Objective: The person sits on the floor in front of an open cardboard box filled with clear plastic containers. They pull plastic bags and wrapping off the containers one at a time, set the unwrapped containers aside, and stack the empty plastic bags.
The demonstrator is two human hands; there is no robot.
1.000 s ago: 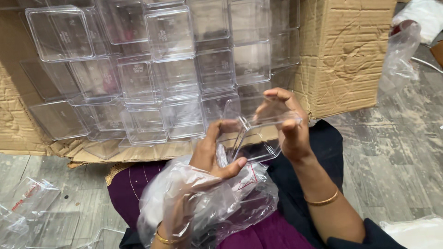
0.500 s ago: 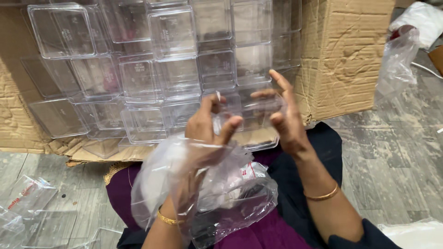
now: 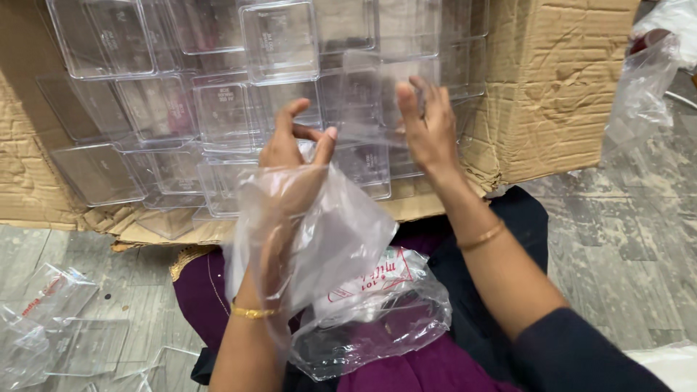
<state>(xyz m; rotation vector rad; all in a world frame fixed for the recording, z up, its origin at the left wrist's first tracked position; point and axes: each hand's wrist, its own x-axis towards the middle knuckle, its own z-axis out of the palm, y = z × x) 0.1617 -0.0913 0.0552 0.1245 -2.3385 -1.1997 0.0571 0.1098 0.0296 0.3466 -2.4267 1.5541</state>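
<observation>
Clear plastic box (image 3: 381,94), which a second ago was sitting lower and closer to the lap, is now being lifted against the stacked clear containers (image 3: 181,109) inside the cardboard carton (image 3: 559,80), and both hands are rising with it. Left hand (image 3: 294,149) is reaching up through a thin plastic bag (image 3: 327,239) draped over its wrist, fingers and thumb pinching the box's left edge, while the right hand (image 3: 428,127) is pressing upright, spread fingers flat on the box's right side. Another crumpled bag (image 3: 377,319) is lying on the lap.
</observation>
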